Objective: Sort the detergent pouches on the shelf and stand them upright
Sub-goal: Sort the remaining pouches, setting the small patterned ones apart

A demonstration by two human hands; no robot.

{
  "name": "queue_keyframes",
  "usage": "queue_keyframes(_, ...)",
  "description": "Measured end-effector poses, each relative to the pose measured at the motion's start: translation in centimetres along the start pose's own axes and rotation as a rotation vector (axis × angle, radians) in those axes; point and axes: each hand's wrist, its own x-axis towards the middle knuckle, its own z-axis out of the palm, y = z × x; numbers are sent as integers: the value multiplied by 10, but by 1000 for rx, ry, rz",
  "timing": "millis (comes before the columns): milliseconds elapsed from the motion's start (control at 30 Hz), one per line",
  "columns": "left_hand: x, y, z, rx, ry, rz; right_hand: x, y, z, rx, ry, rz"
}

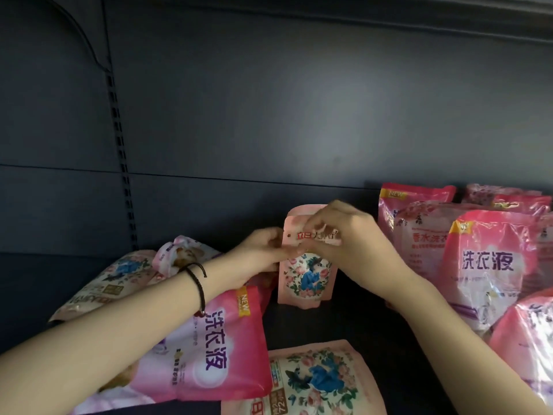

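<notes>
At the middle of the shelf (323,327), in the head view, a small floral pouch (308,280) stands with its long axis vertical. Both hands pinch its top edge, the left hand (263,253) from the left, the right hand (344,244) from above. Upright pink pouches (484,265) stand just right; flat pouches (203,354) lie near and left, closest to the left hand.
</notes>
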Motion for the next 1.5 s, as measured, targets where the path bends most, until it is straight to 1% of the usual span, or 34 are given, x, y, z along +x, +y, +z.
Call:
queue_keyframes(67,-8,4,-8,166,29,61,-2,-7,-3,37,-240,-6)
queue_keyframes(100,-13,6,-15,271,43,99,-3,-11,-2,34,-328,-15)
queue_keyframes(200,-33,13,-45,614,31,157,-3,-25,6,19,-460,-67)
queue_keyframes(267,-49,18,-68,815,0,159,1,-36,18,7,-543,-7)
queue_keyframes(333,-61,20,-87,901,-13,145,6,-44,34,-48,-673,114)
queue_keyframes(400,-71,19,-102,904,-25,124,7,-51,53,-63,-814,198)
queue_keyframes(467,-79,16,-108,863,-61,95,7,-54,67,-79,-854,216)
queue_keyframes(533,-87,13,-110,826,-101,68,8,-57,69,-92,-809,226)
queue_keyframes(600,-93,11,-108,790,-147,34,8,-60,66,25,-702,281)
queue_keyframes(633,-94,10,-107,731,-177,17,10,-62,63,100,-628,302)
queue_keyframes(700,-95,9,-106,560,-232,-12,18,-69,55,155,-500,282)
queue_keyframes(733,-94,7,-106,478,-220,-36,23,-72,51,157,-445,254)
queue_keyframes(800,-93,5,-107,356,-133,-74,33,-80,43,186,-337,193)
queue_keyframes(900,-95,7,-105,135,-25,-25,38,-91,36,278,-180,165)
queue_keyframes(933,-97,9,-104,54,1,0,36,-92,35,324,-124,193)
queue_keyframes(1000,-100,15,-105,-108,63,45,27,-90,30,470,-23,323)
queue_keyframes(1033,-101,19,-105,-190,93,69,20,-87,27,568,2,401)
queue_keyframes(1100,-101,28,-101,-311,130,132,3,-83,22,805,-19,506)
queue_keyframes(1167,-97,37,-89,-358,149,189,-11,-81,21,1028,-91,533)
queue_keyframes(1200,-93,41,-81,-382,162,208,-16,-80,22,1099,-105,521)
queue_keyframes(1267,-81,46,-60,-454,194,231,-20,-75,20,1194,-53,489)
queue_keyframes(1367,-62,44,-27,-555,202,254,-17,-58,9,1322,95,512)
queue_keyframes(1500,-43,29,5,-561,164,241,-20,-24,-2,1335,155,535)
